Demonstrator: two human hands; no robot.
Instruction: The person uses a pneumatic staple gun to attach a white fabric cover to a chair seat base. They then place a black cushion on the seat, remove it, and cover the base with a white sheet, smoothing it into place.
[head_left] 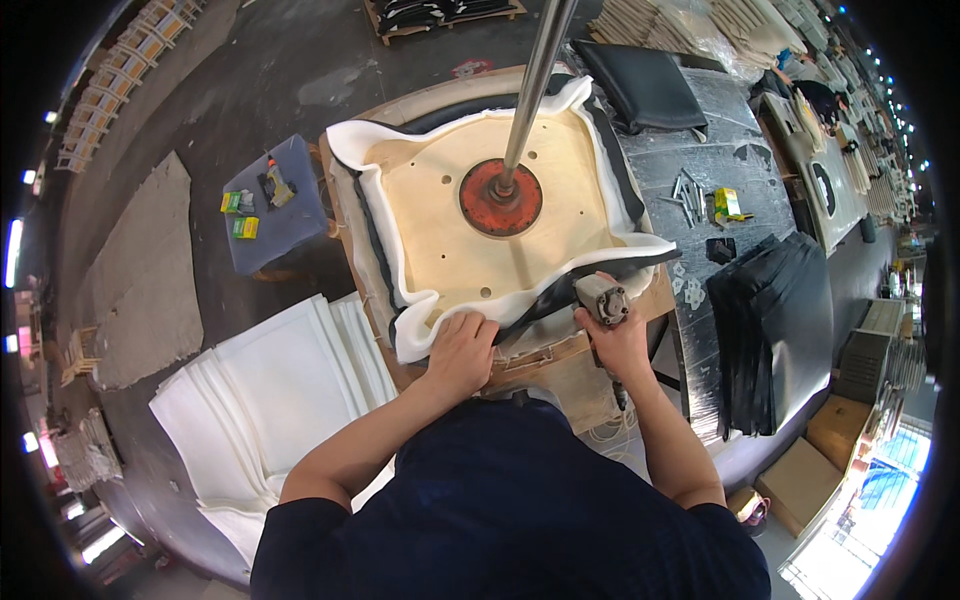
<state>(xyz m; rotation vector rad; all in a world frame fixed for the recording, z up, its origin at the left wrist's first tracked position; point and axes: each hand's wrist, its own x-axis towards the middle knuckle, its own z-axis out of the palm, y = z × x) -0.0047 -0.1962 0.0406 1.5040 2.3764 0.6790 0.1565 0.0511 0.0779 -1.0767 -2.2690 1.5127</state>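
A pale wooden seat panel (410, 240) lies on a work table, pressed under a red round plate (478, 208) at the foot of a metal pole (540, 85). White padding (352, 147) curls up around the panel's edges, with a black leather-like cover (545, 303) outside it. At the near edge, my left hand (463, 352) has its fingers bent over the padding and cover, pressing them against the panel. My right hand (625, 348) is wrapped round a staple gun (602, 298), whose head is beside the black cover near the near right corner.
White padding sheets (265, 390) are stacked at left, below a blue-covered stool (285, 225) bearing small boxes and a tool. On the right-hand table lie a black cushion (645, 85), staple strips (687, 197), a yellow-green box (728, 205) and black cover sheets (775, 330). Cardboard boxes (800, 485) stand lower right.
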